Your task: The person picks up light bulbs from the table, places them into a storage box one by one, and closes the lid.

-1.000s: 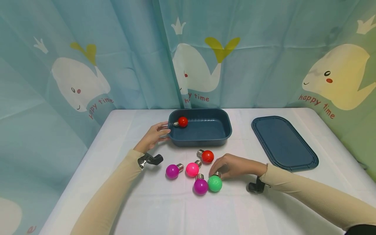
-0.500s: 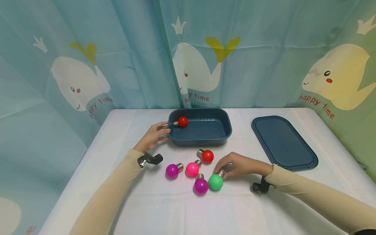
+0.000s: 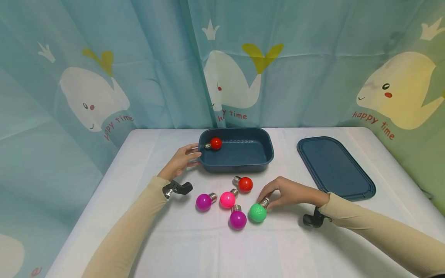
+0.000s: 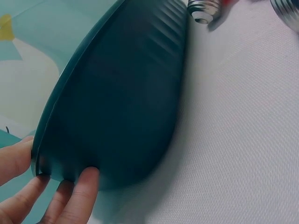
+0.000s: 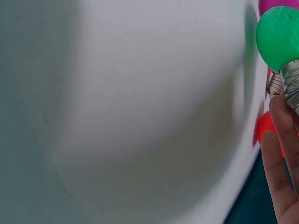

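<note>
With its fingers stretched out, my left hand touches the left end of a dark blue bin. In the left wrist view its fingertips lie against the bin's outer wall. My right hand pinches a green light bulb by its metal screw base, the round end pointing toward the person. In the right wrist view the green bulb is at the upper right edge. Left of it on the table lie a purple bulb, a pink bulb and a red bulb.
Another purple bulb lies farther left. Inside the bin, at its left side, rests a red bulb. A flat dark blue lid lies on the right of the white table. A whale-print curtain hangs behind.
My right hand has drawn back slightly up and to the right, carrying the green bulb, which now stands apart from the purple one. The left hand and the bin have stayed put.
</note>
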A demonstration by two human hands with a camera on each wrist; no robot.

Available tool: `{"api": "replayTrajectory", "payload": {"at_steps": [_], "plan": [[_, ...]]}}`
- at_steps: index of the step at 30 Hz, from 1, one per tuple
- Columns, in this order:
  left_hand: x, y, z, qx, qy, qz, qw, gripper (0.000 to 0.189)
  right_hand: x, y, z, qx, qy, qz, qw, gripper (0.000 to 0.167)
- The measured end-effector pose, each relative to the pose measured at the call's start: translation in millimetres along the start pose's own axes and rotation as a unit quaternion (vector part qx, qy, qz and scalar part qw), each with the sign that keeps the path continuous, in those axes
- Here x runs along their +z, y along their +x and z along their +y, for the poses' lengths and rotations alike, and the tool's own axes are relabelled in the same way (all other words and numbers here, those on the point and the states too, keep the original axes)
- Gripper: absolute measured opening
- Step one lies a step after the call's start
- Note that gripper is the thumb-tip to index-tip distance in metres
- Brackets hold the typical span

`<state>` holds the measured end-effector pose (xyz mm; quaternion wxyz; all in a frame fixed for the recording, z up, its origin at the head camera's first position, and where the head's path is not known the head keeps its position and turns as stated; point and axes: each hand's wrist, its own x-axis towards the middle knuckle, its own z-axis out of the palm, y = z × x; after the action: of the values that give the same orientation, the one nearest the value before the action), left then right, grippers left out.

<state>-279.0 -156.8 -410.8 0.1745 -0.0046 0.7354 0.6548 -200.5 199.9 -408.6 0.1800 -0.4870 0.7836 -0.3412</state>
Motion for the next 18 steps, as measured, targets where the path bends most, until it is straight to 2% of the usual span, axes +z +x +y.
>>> {"api": "replayTrajectory", "payload": {"at_steps": [8, 18], "plan": [[1.7, -1.8, 1.4, 0.001, -0.008, 0.003, 1.0000, 0.056, -18, -6.4, -10, 0.016, -0.031, 0.012, 0.9993, 0.027], [1.3, -2.5, 3.0, -0.003, -0.006, 0.006, 1.0000, 0.056, -53, -10.6, -29, 0.013, -0.095, 0.028, 0.9950, 0.028]]}}
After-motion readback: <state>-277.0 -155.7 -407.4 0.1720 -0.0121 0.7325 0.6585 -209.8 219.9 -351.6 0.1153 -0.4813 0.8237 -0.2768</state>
